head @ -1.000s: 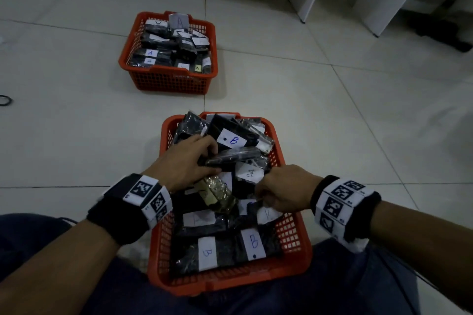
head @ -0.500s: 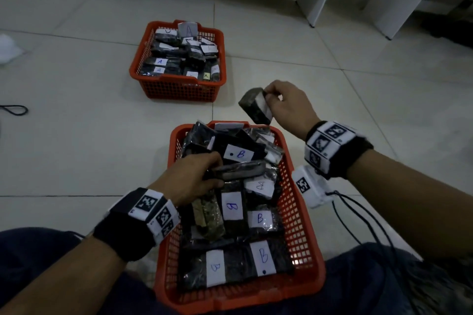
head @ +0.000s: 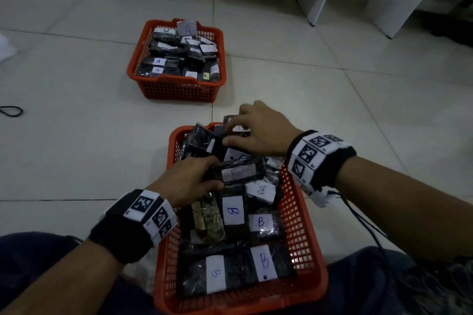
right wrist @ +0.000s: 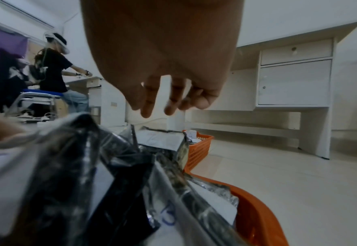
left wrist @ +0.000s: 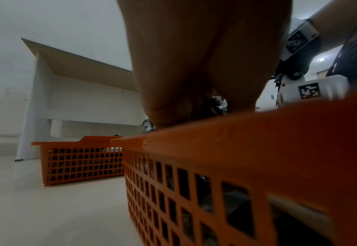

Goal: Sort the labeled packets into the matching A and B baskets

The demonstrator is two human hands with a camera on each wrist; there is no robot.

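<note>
Left hand (head: 190,181) grips dark packet (head: 239,172).

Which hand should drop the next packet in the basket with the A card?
Probably the left hand: it already grips a packet, though its letter is unclear. The right hand hangs open. The A basket sits ahead.

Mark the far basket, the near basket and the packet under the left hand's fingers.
far basket (head: 179,91): head view, front mesh wall.
near basket (head: 294,212): head view, right mesh wall.
packet (head: 238,171): head view, on its white label.
left hand (head: 189,181): head view, back of the hand.
</note>
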